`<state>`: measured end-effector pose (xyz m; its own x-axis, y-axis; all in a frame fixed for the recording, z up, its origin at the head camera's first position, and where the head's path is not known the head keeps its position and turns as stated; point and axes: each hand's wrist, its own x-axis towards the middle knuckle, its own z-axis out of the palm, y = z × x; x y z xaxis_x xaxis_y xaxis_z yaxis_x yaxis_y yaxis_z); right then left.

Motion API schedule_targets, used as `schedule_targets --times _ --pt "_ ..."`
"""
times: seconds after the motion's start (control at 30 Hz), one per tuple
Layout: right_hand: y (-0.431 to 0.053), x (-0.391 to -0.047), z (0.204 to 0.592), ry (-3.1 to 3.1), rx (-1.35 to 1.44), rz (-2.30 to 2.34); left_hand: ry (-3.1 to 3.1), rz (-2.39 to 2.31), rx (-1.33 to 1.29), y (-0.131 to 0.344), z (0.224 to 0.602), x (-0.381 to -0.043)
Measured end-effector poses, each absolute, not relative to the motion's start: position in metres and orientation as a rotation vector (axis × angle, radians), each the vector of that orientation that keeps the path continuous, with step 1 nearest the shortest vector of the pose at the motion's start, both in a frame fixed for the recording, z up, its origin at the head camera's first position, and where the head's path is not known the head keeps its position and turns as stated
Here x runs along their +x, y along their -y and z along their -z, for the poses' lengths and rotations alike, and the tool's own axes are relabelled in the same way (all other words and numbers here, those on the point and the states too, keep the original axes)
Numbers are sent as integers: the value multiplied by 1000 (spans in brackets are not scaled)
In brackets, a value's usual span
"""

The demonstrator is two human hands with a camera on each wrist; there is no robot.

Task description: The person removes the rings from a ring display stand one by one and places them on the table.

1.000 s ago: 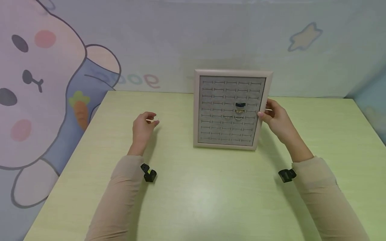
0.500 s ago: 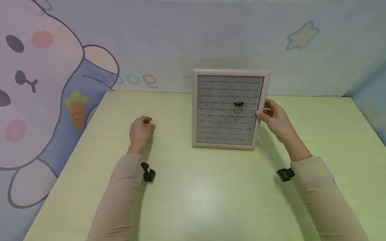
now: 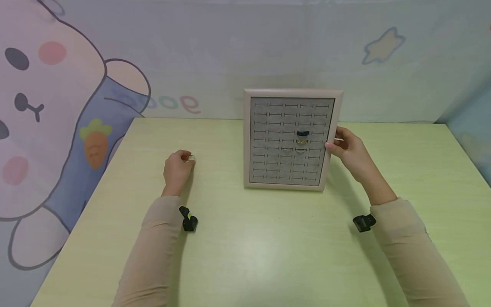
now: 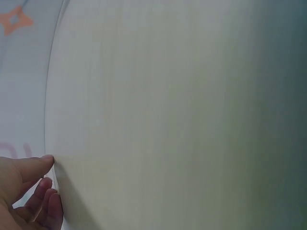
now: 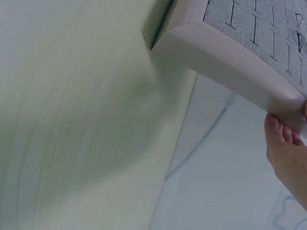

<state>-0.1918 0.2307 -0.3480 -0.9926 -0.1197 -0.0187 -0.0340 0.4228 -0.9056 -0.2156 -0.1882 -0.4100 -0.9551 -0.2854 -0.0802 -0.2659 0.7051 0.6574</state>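
In the head view a ring display board (image 3: 264, 166) stands upright on the table, with a pale frame and grey slotted padding. A dark blue ring (image 3: 303, 133), a gold ring (image 3: 302, 142) and a silver ring (image 3: 301, 150) sit in one column of slots, with a fainter ring (image 3: 286, 149) to their left. My right hand (image 3: 353, 154) grips the board's right edge, thumb on the front and fingers behind. Low over the table on the left, my left hand (image 3: 177, 171) pinches a small pale ring (image 3: 192, 158) between thumb and fingertips. The left wrist view shows that hand's thumb (image 4: 36, 167) from behind.
The light wooden table (image 3: 245, 243) meets a cartoon-printed cloth backdrop (image 3: 215, 51) at its far edge. A small black wrist camera (image 3: 189, 219) sits at the left cuff, another wrist camera (image 3: 363, 222) at the right one.
My left hand has moved slightly left and down with the ring, and the ring now shows as a round loop at its fingertips. The right hand keeps its grip on the board.
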Motion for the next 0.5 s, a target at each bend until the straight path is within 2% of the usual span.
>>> schedule_targets --times 0.5 --pt "-231 -192 347 -2537 -116 1675 2879 1126 483 190 410 -216"
